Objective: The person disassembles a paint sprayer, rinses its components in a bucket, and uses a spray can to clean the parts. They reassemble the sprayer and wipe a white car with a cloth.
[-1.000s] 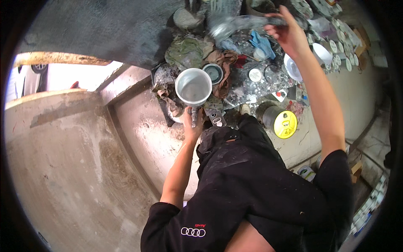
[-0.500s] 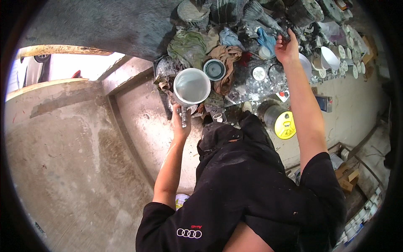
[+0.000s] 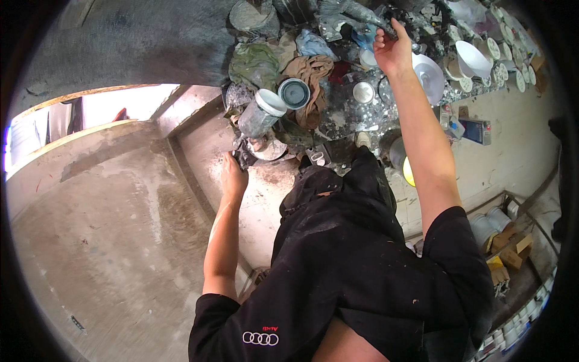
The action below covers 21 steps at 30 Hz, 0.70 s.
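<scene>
My left hand [image 3: 233, 173] is closed at the bench's near left edge, its fingers at a dark crumpled thing [image 3: 243, 156] that I cannot name. Just beyond it, a grey-smeared white bucket [image 3: 259, 116] stands apart from the hand. Beside the bucket is a round tub [image 3: 294, 93] with dark grey contents. My right hand [image 3: 393, 53] reaches to the far side of the bench. Its fingers curl at the end of a long grey-crusted thing [image 3: 369, 16], whose kind is unclear. Next to this hand lies a blue cloth or glove [image 3: 364, 37].
Green [image 3: 256, 66] and brown rags [image 3: 310, 75] lie on the paint-spattered bench [image 3: 341, 114]. A white lid [image 3: 363, 92], white bowl [image 3: 473, 59] and several pale tubs stand to the right. A yellow-lidded bucket [image 3: 409, 172] and blue metal can [image 3: 476, 131] are below.
My left hand has let go of the white bucket, which now stands on the bench, and has drawn back toward me. My right hand's fingers have curled in. The view has shifted.
</scene>
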Each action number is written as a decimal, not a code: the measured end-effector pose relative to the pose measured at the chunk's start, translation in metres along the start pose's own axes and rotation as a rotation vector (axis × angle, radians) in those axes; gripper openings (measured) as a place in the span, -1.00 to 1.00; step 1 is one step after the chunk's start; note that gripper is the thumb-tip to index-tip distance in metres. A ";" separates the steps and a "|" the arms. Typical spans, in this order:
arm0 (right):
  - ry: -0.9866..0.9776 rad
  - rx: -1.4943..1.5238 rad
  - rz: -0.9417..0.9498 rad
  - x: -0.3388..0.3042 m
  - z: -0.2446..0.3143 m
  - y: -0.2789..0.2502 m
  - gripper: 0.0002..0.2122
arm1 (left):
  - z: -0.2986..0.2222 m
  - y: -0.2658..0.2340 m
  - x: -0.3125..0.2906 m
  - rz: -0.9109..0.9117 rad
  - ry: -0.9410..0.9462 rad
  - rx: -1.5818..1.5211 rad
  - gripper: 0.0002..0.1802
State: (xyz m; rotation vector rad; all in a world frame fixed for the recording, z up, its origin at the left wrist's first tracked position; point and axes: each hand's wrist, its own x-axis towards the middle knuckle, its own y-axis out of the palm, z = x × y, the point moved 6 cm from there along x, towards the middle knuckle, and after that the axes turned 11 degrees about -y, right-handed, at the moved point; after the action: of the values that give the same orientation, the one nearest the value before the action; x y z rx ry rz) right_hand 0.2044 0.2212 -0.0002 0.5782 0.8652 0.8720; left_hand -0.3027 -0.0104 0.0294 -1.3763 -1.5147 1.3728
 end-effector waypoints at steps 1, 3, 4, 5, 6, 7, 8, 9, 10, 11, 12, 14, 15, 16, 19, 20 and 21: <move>0.017 0.006 0.007 -0.001 0.000 0.000 -0.76 | -0.002 -0.003 0.003 0.017 0.003 0.031 -0.63; 0.049 0.014 -0.006 -0.003 -0.001 -0.002 -0.75 | -0.007 -0.008 0.009 0.042 -0.011 0.090 -0.64; 0.048 0.006 0.031 -0.003 0.000 0.001 -0.75 | -0.008 -0.012 0.012 0.060 -0.043 0.103 -0.69; 0.046 -0.007 0.040 -0.004 0.000 0.001 -0.74 | -0.011 -0.014 0.015 0.079 -0.041 0.141 -0.70; 0.050 -0.020 0.058 -0.004 0.000 0.003 -0.74 | -0.015 -0.019 0.019 0.081 -0.027 0.174 -0.71; 0.046 -0.032 0.056 -0.004 0.000 0.004 -0.74 | -0.017 -0.021 0.022 0.100 -0.042 0.219 -0.72; 0.048 -0.044 0.058 -0.003 -0.001 0.005 -0.73 | -0.022 -0.026 0.025 0.086 -0.032 0.263 -0.74; 0.042 -0.053 0.054 -0.003 -0.001 0.006 -0.72 | -0.025 -0.029 0.027 0.098 -0.050 0.284 -0.74; 0.043 -0.072 0.035 -0.003 -0.001 0.005 -0.71 | -0.027 -0.033 0.031 0.107 -0.075 0.314 -0.74; 0.060 -0.066 0.033 -0.003 -0.003 0.006 -0.70 | -0.030 -0.037 0.034 0.107 -0.096 0.347 -0.74; 0.071 -0.057 0.025 -0.003 -0.005 0.006 -0.70 | -0.035 -0.042 0.036 0.110 -0.084 0.389 -0.74; 0.091 -0.037 0.020 -0.004 -0.008 0.007 -0.69 | -0.043 -0.051 0.041 0.126 -0.098 0.432 -0.74; 0.095 -0.027 0.035 -0.004 -0.009 0.009 -0.69 | -0.046 -0.056 0.043 0.139 -0.124 0.472 -0.74; 0.103 -0.018 0.043 -0.005 -0.010 0.011 -0.69 | -0.050 -0.060 0.045 0.143 -0.132 0.499 -0.73; 0.134 -0.012 0.060 -0.005 -0.014 0.015 -0.67 | -0.062 -0.076 0.050 0.169 -0.140 0.591 -0.72; 0.144 -0.013 0.079 -0.006 -0.016 0.017 -0.67 | -0.066 -0.081 0.052 0.162 -0.159 0.602 -0.69; 0.145 -0.014 0.092 -0.006 -0.016 0.018 -0.67 | -0.070 -0.087 0.054 0.154 -0.153 0.619 -0.68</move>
State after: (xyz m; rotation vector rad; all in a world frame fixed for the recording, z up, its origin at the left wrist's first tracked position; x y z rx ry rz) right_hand 0.1813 0.2272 0.0072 0.5506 0.9687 1.0125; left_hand -0.2713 0.0688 0.1193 -1.0210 -0.9508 1.8752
